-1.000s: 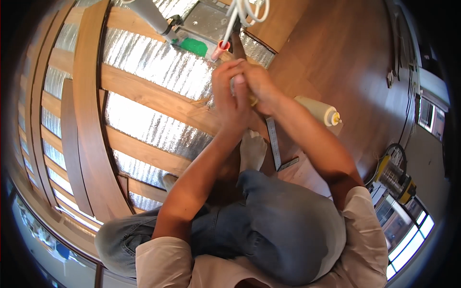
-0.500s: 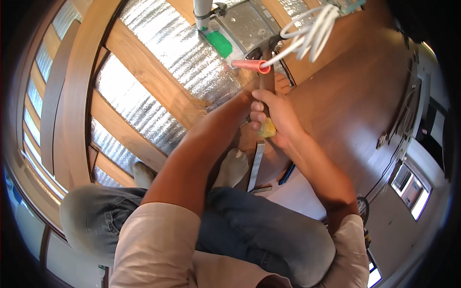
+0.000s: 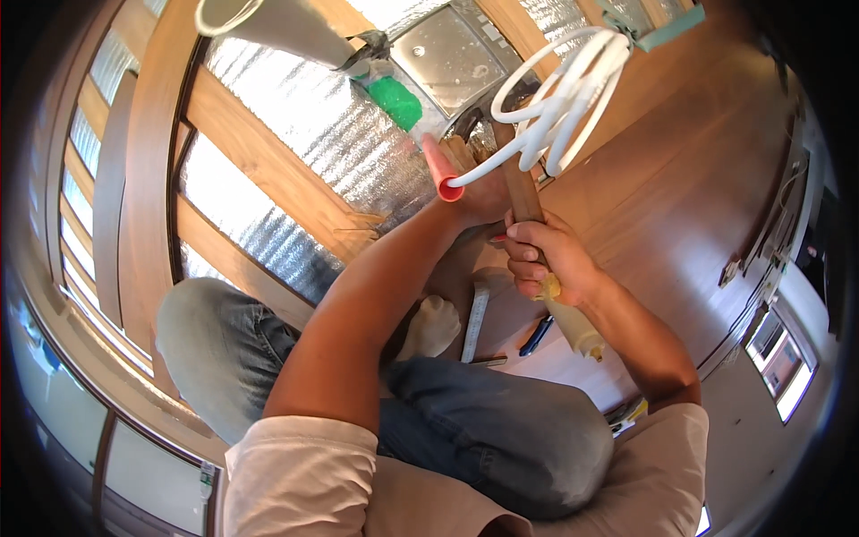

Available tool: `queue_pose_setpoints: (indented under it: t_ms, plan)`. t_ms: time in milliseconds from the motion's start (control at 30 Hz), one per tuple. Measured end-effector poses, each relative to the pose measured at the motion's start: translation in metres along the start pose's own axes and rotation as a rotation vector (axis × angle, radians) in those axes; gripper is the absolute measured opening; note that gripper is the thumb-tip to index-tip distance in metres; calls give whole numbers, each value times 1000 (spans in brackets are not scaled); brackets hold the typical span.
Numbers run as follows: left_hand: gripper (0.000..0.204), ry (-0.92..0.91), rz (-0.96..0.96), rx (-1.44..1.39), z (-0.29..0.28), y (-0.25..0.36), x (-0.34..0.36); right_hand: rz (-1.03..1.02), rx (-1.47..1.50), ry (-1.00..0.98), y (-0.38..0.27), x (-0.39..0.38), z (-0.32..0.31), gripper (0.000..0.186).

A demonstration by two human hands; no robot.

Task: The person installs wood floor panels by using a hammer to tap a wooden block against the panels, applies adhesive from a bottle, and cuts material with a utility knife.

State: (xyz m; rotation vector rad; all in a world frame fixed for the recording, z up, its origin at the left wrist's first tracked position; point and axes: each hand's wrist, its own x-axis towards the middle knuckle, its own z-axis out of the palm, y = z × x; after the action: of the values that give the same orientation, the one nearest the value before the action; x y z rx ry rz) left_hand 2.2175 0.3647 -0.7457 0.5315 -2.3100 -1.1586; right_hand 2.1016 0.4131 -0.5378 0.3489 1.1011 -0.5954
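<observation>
My right hand [image 3: 557, 257] is closed round a long wooden handle [image 3: 526, 192]. Below the fist the handle carries a yellow wrapping and runs on to a pale end; its upper end is hidden behind the white cable. Out ahead, my left hand [image 3: 486, 199] is beside the handle, next to an orange-red tube [image 3: 440, 170]. Its fingers are mostly covered, so what they hold does not show. A coiled white cable [image 3: 555, 107] comes out of the tube's near mouth and loops above both hands.
Wooden joists [image 3: 259, 170] cross silver foil sheeting [image 3: 250, 67]. A grey pipe [image 3: 277, 31] rises at upper left beside a green patch [image 3: 394, 103] and a grey panel [image 3: 452, 58]. By my foot [image 3: 432, 327] lie a metal ruler [image 3: 476, 322] and a blue-black tool [image 3: 537, 336] on brown flooring [image 3: 653, 233].
My right hand has come lower and nearer with the wooden handle. The orange-red tube now tilts downward, and the cable coil appears larger. The view has shifted, showing more of the grey pipe.
</observation>
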Motion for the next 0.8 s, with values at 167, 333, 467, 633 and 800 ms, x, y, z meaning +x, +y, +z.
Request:
queue_pose_setpoints:
  t_ms: [167,333,467,633,800]
  plan:
    - [20,-107,-35,-437,6,-3,2,11,40,-67,-20,-12,-22,11]
    - [30,-234,332,273,-29,15,21,-67,-138,-61,-76,-55,-17,5]
    - [33,-250,391,310,-38,19,7,-269,-18,-47,-39,-66,14,8]
    - [39,-104,170,772,-79,50,1,-515,-44,73,37,-55,34,19]
    - [30,-871,6,1077,-92,82,45,-656,-2,163,91,-45,41,20]
